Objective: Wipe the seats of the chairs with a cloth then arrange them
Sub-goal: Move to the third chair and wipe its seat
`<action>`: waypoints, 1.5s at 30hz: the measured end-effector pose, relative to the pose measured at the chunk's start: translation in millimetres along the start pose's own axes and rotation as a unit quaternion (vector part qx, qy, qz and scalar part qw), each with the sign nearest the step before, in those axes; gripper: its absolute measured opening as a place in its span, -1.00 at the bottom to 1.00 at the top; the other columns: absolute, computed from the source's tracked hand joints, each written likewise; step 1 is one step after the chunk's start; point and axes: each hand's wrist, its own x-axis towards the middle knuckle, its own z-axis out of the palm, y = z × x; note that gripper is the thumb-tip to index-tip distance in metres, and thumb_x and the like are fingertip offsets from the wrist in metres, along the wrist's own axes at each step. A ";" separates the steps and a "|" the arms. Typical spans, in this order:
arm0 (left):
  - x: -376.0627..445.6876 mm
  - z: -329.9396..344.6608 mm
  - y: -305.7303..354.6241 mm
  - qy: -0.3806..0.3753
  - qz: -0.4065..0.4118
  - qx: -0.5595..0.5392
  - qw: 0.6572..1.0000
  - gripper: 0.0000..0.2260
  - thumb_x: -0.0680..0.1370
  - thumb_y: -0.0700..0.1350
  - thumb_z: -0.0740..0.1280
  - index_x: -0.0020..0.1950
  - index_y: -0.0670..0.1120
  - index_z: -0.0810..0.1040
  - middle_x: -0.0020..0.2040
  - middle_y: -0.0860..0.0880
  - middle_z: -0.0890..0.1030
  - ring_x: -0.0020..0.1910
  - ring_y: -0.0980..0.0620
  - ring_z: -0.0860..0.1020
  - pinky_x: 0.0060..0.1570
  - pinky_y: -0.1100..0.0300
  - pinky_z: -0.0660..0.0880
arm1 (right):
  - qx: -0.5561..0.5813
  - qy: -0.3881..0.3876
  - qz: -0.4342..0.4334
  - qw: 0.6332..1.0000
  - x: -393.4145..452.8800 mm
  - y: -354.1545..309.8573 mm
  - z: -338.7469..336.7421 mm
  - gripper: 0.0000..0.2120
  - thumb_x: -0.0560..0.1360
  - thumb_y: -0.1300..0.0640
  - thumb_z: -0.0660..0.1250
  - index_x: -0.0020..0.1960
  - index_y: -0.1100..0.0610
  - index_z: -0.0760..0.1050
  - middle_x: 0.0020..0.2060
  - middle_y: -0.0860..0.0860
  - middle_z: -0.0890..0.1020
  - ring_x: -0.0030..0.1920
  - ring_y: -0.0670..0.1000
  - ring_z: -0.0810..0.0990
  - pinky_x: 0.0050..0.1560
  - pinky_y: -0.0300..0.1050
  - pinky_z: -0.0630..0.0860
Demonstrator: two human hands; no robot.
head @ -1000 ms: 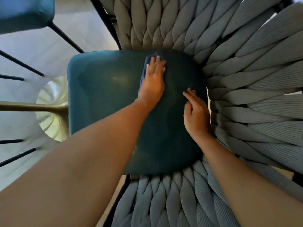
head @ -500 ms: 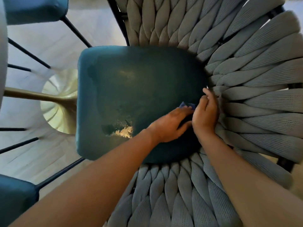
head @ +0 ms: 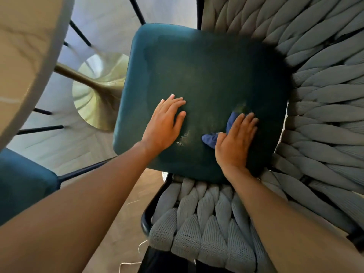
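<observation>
Wiping the teal seat (head: pixel 206 71). Right grip (head: pixel 235 140), fingers straight and close together, presses the blue cloth (head: pixel 211 139) flat near the seat's right edge. Left grip (head: pixel 164 127), fingers spread, rests bare on the seat, bracing. Advised: even pressure, overlapping strokes toward the far corners.

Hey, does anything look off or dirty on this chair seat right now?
Yes: a whitish speckled patch sits on the teal seat between the left hand and the cloth. It looks like residue, not yet wiped.
</observation>
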 end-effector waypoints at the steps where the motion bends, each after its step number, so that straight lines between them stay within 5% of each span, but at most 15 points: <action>1: -4.3 -3.7 -2.5 0.003 -0.010 0.000 1.000 -0.67 0.70 -0.06 0.19 0.42 -0.15 0.47 0.43 -0.07 0.49 0.55 -0.05 0.27 0.58 0.07 0.04 | -0.008 -0.006 -0.047 0.999 -4.2 -1.7 2.9 -0.34 0.59 0.13 0.11 0.58 0.40 0.02 0.57 0.39 0.03 0.59 0.36 -0.05 0.59 0.24 -0.10; 5: -18.7 -10.8 -8.3 0.015 -0.034 -0.002 0.999 -0.68 0.70 -0.05 0.20 0.42 -0.13 0.47 0.42 -0.07 0.50 0.54 -0.05 0.28 0.58 0.00 0.08 | -0.066 -0.072 -0.278 0.956 -20.7 -3.9 11.7 -0.37 0.56 0.16 0.09 0.56 0.42 0.13 0.55 0.41 0.11 0.58 0.39 0.04 0.58 0.29 -0.01; 10: -34.1 -10.6 -5.9 0.012 -0.046 0.000 0.999 -0.65 0.69 -0.05 0.20 0.45 -0.13 0.45 0.45 -0.07 0.47 0.55 -0.04 0.26 0.58 0.00 0.06 | -0.076 -0.181 -0.581 0.790 -23.1 -4.8 -1.9 -0.40 0.51 0.12 0.07 0.48 0.39 0.34 0.48 0.33 0.35 0.51 0.33 0.29 0.49 0.25 0.28; 14: -45.4 -13.6 -16.0 0.026 -0.048 0.006 0.998 -0.65 0.68 -0.05 0.21 0.44 -0.14 0.45 0.45 -0.07 0.47 0.54 -0.05 0.27 0.57 0.01 0.07 | 0.029 -0.102 -0.475 0.873 11.1 -28.9 -16.4 -0.44 0.52 0.23 0.09 0.48 0.41 0.33 0.49 0.32 0.35 0.53 0.35 0.24 0.54 0.27 0.18; 18: -58.9 -19.8 -37.1 0.024 -0.079 0.017 0.996 -0.64 0.70 0.00 0.17 0.46 -0.09 0.43 0.48 -0.04 0.44 0.55 -0.01 0.25 0.57 0.06 0.02 | -0.001 -0.103 -0.308 0.946 28.8 -68.9 6.9 -0.40 0.52 0.23 0.08 0.51 0.47 0.18 0.51 0.44 0.19 0.54 0.47 0.08 0.53 0.38 0.07; 23: -77.2 -31.0 -57.1 0.047 -0.090 0.016 0.995 -0.65 0.69 -0.01 0.18 0.45 -0.10 0.44 0.47 -0.05 0.45 0.53 -0.01 0.29 0.56 0.06 0.07 | -0.082 -0.138 -0.445 0.881 -25.7 -75.3 40.9 -0.38 0.50 0.15 0.11 0.49 0.44 0.27 0.50 0.40 0.27 0.52 0.42 0.22 0.52 0.28 0.19; 28: -87.8 -42.4 -67.2 0.065 -0.090 0.007 0.994 -0.65 0.68 -0.03 0.21 0.43 -0.12 0.46 0.44 -0.08 0.47 0.50 -0.07 0.35 0.51 -0.10 0.22 | -0.091 -0.281 -0.642 0.707 -31.0 -44.8 14.9 -0.48 0.46 0.21 0.13 0.36 0.39 0.48 0.41 0.32 0.46 0.44 0.35 0.40 0.40 0.32 0.38; 30: -89.3 -47.3 -69.3 0.071 -0.090 0.004 0.993 -0.65 0.68 -0.03 0.21 0.43 -0.12 0.46 0.44 -0.08 0.47 0.48 -0.08 0.36 0.48 -0.11 0.25 | -0.060 -0.263 -0.630 0.729 -11.9 -45.2 -3.0 -0.51 0.47 0.25 0.14 0.36 0.37 0.49 0.40 0.29 0.48 0.45 0.30 0.41 0.43 0.30 0.36; 34: -89.8 -53.2 -76.3 0.076 -0.097 0.009 0.992 -0.64 0.69 0.00 0.19 0.45 -0.08 0.43 0.46 -0.05 0.45 0.49 -0.04 0.34 0.52 -0.02 0.21 | 0.012 -0.145 -0.475 0.868 44.8 -80.4 -19.3 -0.47 0.53 0.26 0.05 0.46 0.39 0.37 0.48 0.30 0.36 0.53 0.32 0.25 0.55 0.23 0.16; 36: -88.9 -53.5 -81.3 0.085 -0.104 0.001 0.991 -0.63 0.69 0.01 0.19 0.46 -0.09 0.42 0.46 -0.05 0.44 0.47 -0.03 0.36 0.51 -0.04 0.24 | 0.023 -0.136 -0.401 0.906 57.6 -112.2 -10.7 -0.43 0.54 0.20 -0.02 0.49 0.42 0.30 0.50 0.34 0.30 0.55 0.37 0.17 0.56 0.26 0.11; 42: -90.0 -49.4 -89.7 0.094 -0.105 -0.022 0.990 -0.61 0.68 0.03 0.19 0.46 -0.11 0.43 0.44 -0.07 0.46 0.44 -0.03 0.41 0.44 -0.10 0.33 | -0.094 -0.185 -0.470 0.858 1.5 -150.7 44.9 -0.39 0.47 0.19 0.05 0.47 0.43 0.30 0.49 0.39 0.28 0.52 0.44 0.19 0.53 0.28 0.13; 45: -89.9 -49.6 -85.6 0.066 -0.102 -0.018 0.992 -0.59 0.69 0.07 0.15 0.47 -0.09 0.41 0.46 -0.07 0.44 0.47 -0.03 0.38 0.45 -0.11 0.32 | -0.098 -0.255 -0.573 0.773 -34.8 -124.1 40.2 -0.39 0.45 0.18 0.06 0.45 0.39 0.36 0.48 0.34 0.35 0.51 0.37 0.26 0.52 0.27 0.21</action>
